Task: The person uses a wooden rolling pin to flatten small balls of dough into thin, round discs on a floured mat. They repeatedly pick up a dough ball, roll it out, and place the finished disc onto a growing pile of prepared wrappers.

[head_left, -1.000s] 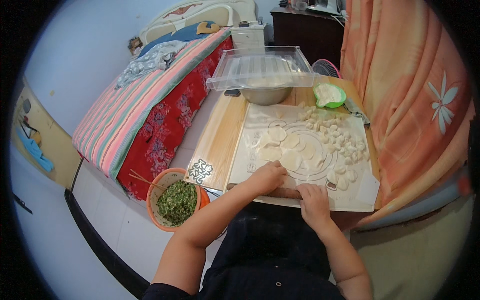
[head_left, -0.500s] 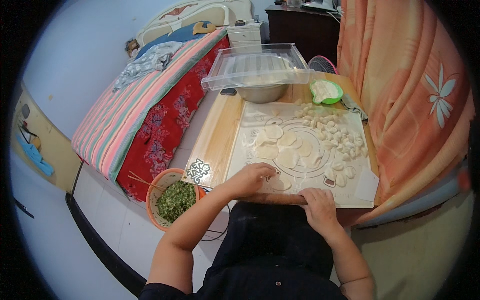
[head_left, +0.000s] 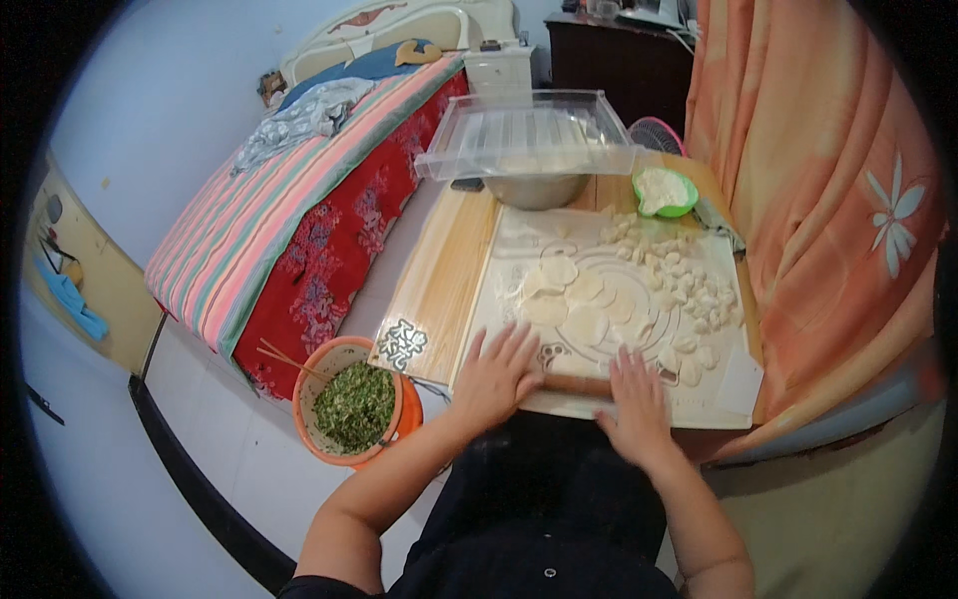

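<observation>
My left hand [head_left: 497, 377] and my right hand [head_left: 637, 411] lie with fingers stretched out over the two ends of a brown wooden rolling pin [head_left: 577, 384]. The pin rests across the near part of a white kneading mat [head_left: 511, 258]. If dough lies under it, I cannot make it out. Just beyond the pin are several thin round dough wrappers [head_left: 587, 325], partly overlapping. Many small dough pieces [head_left: 694, 288] are scattered over the mat's right side, and a few flattened ones [head_left: 689, 363] lie nearer my right hand.
A clear plastic tray [head_left: 529, 160] rests on a metal basin [head_left: 539, 193] at the back. Beside them stands a green bowl [head_left: 679, 211] of white flour. Left of the table, an orange-rimmed tub [head_left: 310, 427] holds chopped green filling [head_left: 354, 407] and chopsticks [head_left: 289, 359]. An orange curtain [head_left: 798, 250] hangs at right.
My left hand has come off the dough wrapper onto the rolling pin and flattened. My right hand's fingers have straightened from gripping the pin's end. The pin has moved slightly away from me.
</observation>
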Demonstrator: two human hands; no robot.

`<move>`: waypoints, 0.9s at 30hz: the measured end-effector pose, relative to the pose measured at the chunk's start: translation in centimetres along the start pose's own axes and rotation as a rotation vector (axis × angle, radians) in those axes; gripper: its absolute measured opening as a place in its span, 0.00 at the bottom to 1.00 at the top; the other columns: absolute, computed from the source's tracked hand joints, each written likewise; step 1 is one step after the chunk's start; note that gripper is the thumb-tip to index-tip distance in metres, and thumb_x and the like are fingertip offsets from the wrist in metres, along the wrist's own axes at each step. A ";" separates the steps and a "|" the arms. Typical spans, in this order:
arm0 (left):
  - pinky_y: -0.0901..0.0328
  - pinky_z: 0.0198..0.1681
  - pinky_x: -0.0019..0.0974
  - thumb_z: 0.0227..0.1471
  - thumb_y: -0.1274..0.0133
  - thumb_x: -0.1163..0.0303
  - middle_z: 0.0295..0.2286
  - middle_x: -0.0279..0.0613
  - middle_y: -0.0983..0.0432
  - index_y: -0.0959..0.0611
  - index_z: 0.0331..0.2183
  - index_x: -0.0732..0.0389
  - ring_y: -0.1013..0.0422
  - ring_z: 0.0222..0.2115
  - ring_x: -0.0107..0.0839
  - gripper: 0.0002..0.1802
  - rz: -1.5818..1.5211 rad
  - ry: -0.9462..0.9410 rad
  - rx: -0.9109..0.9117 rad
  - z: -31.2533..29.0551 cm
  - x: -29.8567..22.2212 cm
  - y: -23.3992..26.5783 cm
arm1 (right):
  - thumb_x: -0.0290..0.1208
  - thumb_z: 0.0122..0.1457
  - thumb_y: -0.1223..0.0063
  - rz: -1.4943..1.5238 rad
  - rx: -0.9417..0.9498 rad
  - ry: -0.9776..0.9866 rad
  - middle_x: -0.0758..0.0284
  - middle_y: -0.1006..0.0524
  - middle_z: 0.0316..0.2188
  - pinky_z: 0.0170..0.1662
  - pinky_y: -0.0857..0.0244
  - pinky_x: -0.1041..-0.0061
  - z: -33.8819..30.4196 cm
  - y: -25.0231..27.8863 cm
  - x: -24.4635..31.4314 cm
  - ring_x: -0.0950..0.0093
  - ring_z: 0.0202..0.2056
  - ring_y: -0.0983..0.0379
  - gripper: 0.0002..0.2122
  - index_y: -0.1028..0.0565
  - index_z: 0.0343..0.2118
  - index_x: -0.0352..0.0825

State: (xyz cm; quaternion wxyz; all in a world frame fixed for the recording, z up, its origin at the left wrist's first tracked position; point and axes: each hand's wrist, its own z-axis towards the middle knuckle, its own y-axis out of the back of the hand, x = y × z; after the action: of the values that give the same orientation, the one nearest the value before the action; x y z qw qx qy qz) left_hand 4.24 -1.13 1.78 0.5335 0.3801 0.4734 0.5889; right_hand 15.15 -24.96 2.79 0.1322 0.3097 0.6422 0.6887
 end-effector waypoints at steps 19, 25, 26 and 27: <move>0.62 0.66 0.53 0.61 0.60 0.47 0.65 0.47 0.51 0.42 0.63 0.60 0.53 0.66 0.41 0.37 -0.075 0.099 -0.042 5.2 1.8 -1.8 | 0.48 0.62 0.55 -0.069 -0.327 -0.101 0.53 0.49 0.67 0.68 0.65 0.56 5.0 -0.6 -0.6 0.58 0.68 0.57 0.34 0.43 0.62 0.25; 0.56 0.64 0.53 0.58 0.51 0.54 0.63 0.48 0.46 0.41 0.63 0.59 0.49 0.64 0.42 0.38 -0.202 -0.046 0.081 -3.5 0.1 1.1 | 0.36 0.56 0.44 -0.034 -0.171 0.087 0.54 0.46 0.66 0.67 0.59 0.55 -3.9 -0.7 2.0 0.59 0.67 0.53 0.33 0.41 0.62 0.27; 0.54 0.64 0.53 0.57 0.50 0.55 0.62 0.48 0.45 0.41 0.63 0.59 0.47 0.63 0.43 0.37 -0.232 -0.048 0.085 -4.0 -0.3 1.4 | 0.34 0.56 0.43 -0.040 -0.163 0.101 0.54 0.45 0.66 0.66 0.59 0.55 -4.4 -0.8 1.8 0.59 0.67 0.52 0.33 0.41 0.61 0.27; 0.53 0.63 0.52 0.57 0.49 0.56 0.61 0.49 0.42 0.40 0.63 0.58 0.45 0.62 0.44 0.37 -0.323 -0.055 0.130 -3.9 -0.5 1.4 | 0.30 0.53 0.43 -0.012 -0.244 0.133 0.56 0.38 0.61 0.64 0.54 0.57 -3.6 -0.6 1.3 0.58 0.64 0.46 0.28 0.36 0.57 0.29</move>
State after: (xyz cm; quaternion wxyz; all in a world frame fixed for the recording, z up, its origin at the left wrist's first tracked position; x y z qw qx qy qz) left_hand 0.25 -2.18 2.14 0.6082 0.3490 0.5506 0.4529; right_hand 11.89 -27.00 2.60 0.1299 0.2412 0.5630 0.7798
